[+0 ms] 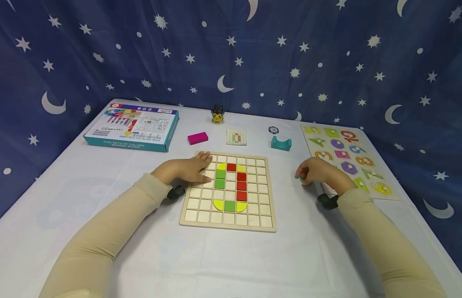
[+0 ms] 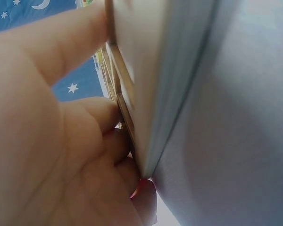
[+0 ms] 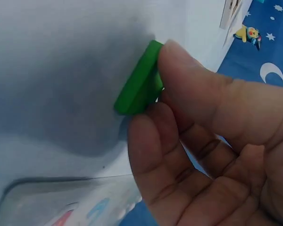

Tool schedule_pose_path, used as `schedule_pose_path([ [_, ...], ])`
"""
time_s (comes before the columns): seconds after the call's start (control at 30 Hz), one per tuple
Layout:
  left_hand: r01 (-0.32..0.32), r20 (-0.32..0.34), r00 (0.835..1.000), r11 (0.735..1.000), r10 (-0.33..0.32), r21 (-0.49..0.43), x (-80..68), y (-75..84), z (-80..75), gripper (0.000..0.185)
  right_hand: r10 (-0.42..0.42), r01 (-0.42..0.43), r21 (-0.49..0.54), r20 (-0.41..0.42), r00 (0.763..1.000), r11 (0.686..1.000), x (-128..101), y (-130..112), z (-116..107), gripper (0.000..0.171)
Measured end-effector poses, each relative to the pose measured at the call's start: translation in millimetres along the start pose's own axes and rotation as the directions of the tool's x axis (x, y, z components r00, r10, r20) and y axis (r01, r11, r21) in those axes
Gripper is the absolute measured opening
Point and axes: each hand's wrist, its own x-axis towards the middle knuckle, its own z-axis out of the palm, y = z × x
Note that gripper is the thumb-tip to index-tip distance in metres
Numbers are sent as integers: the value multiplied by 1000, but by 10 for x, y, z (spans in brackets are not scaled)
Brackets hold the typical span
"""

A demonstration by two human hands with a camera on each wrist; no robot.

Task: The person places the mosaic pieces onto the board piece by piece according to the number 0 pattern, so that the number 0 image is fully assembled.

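Note:
A wooden grid board [image 1: 260, 213] lies in the middle of the table, bearing several red squares [image 1: 241, 186], green squares [image 1: 229, 206] and yellow quarter-circle pieces [image 1: 218, 205]. My left hand [image 1: 187, 169] rests over the board's upper left edge with its fingers extended. In the left wrist view, the fingers touch the board's face beside its rim [image 2: 151, 94]. To the right of the board, my right hand [image 1: 315, 171] pinches a small green block [image 3: 139, 82] between thumb and fingers. In the head view that hand mostly hides the block.
Behind the board are a magenta block [image 1: 197, 138], a small pattern card [image 1: 236, 138], a teal arch block [image 1: 281, 143], a round chip [image 1: 273, 130] and a small yellow figurine [image 1: 217, 114]. A boxed set [image 1: 134, 126] lies back left. A number puzzle board [image 1: 346, 165] lies right.

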Motion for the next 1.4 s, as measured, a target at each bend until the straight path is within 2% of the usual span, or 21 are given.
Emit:
schedule_pose_path([
  [0.23, 0, -4, 1000, 1000, 0, -2, 13, -31, 15, 78, 29, -28, 21, -12, 1000, 999, -15, 115, 46, 17],
  [0.53, -1, -5, 1000, 1000, 1, 0, 30, -50, 35, 78, 47, -46, 49, -20, 999, 998, -18, 44, 138, 15],
  [0.9, 4, -1, 1000, 1000, -4, -2, 20, -40, 34, 78, 18, -19, -62, -24, 1000, 998, -44, -149, 178, 16],
  [1.2, 0, -2, 1000, 1000, 0, -12, 15, -22, 31, 78, -63, 62, -58, -10, 998, 996, -94, -201, 167, 16],
  [1.4, 3, -4, 1000, 1000, -3, -4, 19, -21, 22, 78, -150, 148, -60, -30, 988, 987, -102, -357, 148, 15],
])
